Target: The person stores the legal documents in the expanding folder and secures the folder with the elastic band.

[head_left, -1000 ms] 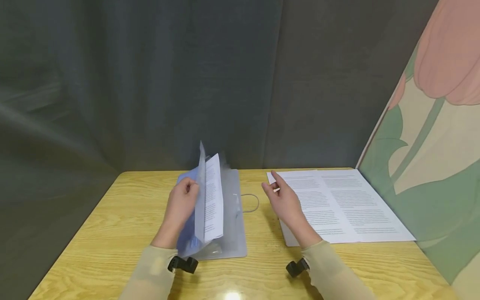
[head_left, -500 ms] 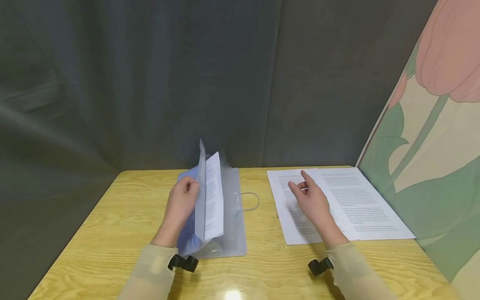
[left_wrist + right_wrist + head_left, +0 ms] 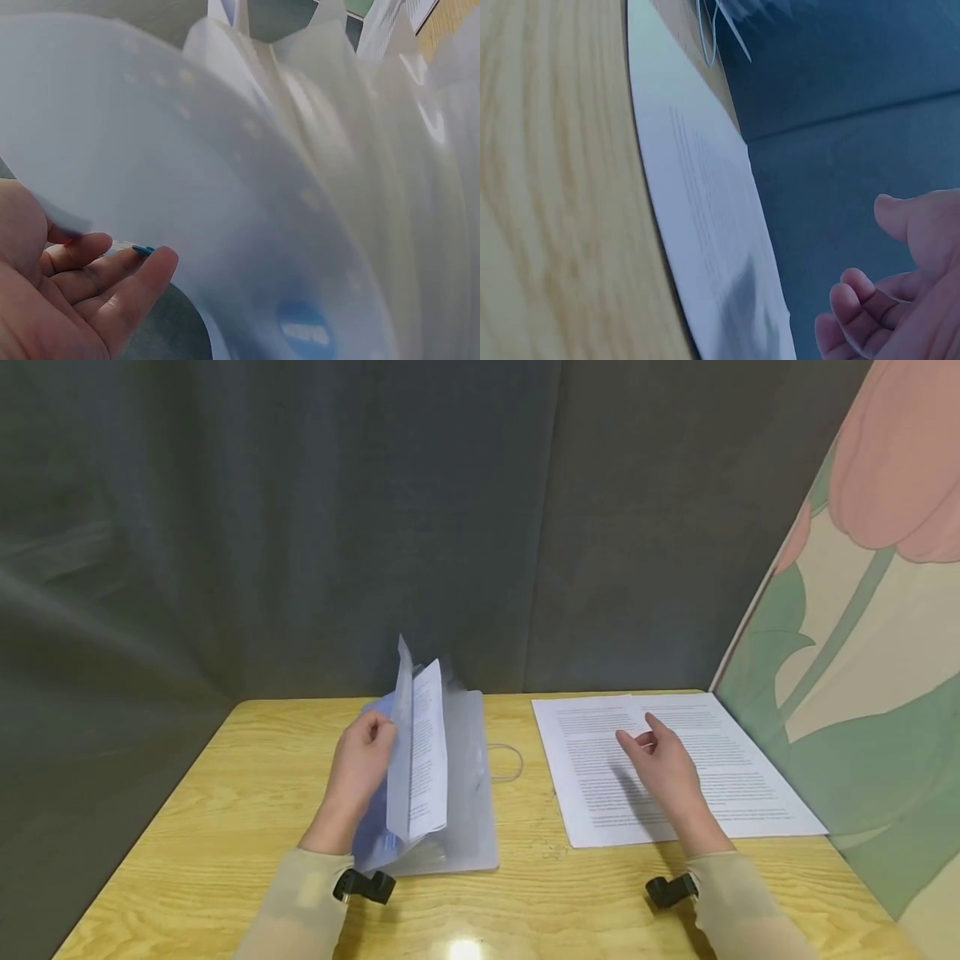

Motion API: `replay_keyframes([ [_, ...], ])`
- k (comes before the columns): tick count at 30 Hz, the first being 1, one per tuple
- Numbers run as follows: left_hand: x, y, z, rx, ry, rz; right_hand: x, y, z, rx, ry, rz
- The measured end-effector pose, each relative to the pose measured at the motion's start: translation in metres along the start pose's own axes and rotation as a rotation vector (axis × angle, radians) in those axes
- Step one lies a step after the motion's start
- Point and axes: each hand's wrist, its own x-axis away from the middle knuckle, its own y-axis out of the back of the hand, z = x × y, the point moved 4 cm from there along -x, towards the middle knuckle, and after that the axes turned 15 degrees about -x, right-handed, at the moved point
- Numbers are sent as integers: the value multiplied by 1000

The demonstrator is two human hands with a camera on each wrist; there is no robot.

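Note:
My left hand (image 3: 360, 760) pinches the edge of the raised translucent flap of an expanding file folder (image 3: 471, 777). In the left wrist view, the thumb goes behind the milky flap (image 3: 150, 135), and pleated pockets (image 3: 382, 157) fan out beyond it. A printed sheet (image 3: 429, 752) stands among the pockets, its text facing right. My right hand (image 3: 667, 768) hovers above the printed papers (image 3: 585, 760) on the right. Its fingers are loosely curved and hold nothing, with thumb and forefinger apart. In the right wrist view its shadow falls on the papers (image 3: 697, 187).
An elastic loop (image 3: 510, 762) sticks out from the folder's right side onto the wooden table (image 3: 225, 802). A dark curtain (image 3: 390, 527) hangs behind the table. On the right stands a panel with a tulip print (image 3: 862, 652).
My right hand has moved rightward, from the papers' left edge to over their middle. The left hand keeps its hold on the flap, almost still.

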Motion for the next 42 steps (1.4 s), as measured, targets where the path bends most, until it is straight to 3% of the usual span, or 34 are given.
replay_keyframes([
  [19, 0, -4, 0, 32, -8, -8, -8, 26, -39, 84, -127, -67],
  [34, 2, -2, 2, 34, 1, 3, -10, 26, -53, 194, -209, 77],
  [42, 1, -2, 1, 33, -7, -3, -11, 24, -53, 260, -221, 86],
])
